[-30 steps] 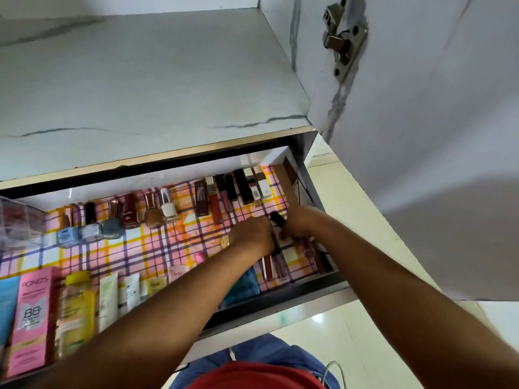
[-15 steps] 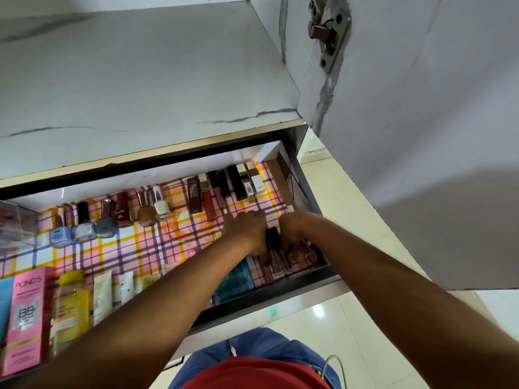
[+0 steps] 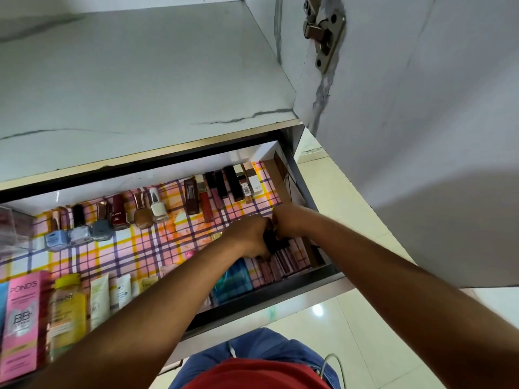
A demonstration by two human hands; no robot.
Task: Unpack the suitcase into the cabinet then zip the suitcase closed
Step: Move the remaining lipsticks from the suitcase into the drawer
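An open cabinet drawer (image 3: pixel 314 279), lined with pink, yellow and purple plaid paper, holds rows of cosmetics. Both my hands are inside its right end. My left hand (image 3: pixel 250 237) and my right hand (image 3: pixel 289 221) meet over a small black tube (image 3: pixel 276 242) and curl round it, just above a row of pink lipstick tubes (image 3: pixel 283 263) lying at the drawer's front right. The fingertips are hidden behind the hands. The suitcase is out of view.
Nail polish bottles (image 3: pixel 81 228) and lip products (image 3: pixel 222 186) line the drawer's back. A pink Pond's box (image 3: pixel 24 313), a yellow bottle (image 3: pixel 67 307) and white tubes (image 3: pixel 112 293) lie front left. A teal packet (image 3: pixel 233 282) sits under my left forearm. The open cabinet door (image 3: pixel 421 136) hangs on the right.
Both hands moved a little toward the drawer's front with the black tube and now sit lower over the lipstick row. The camera view also shifted slightly.
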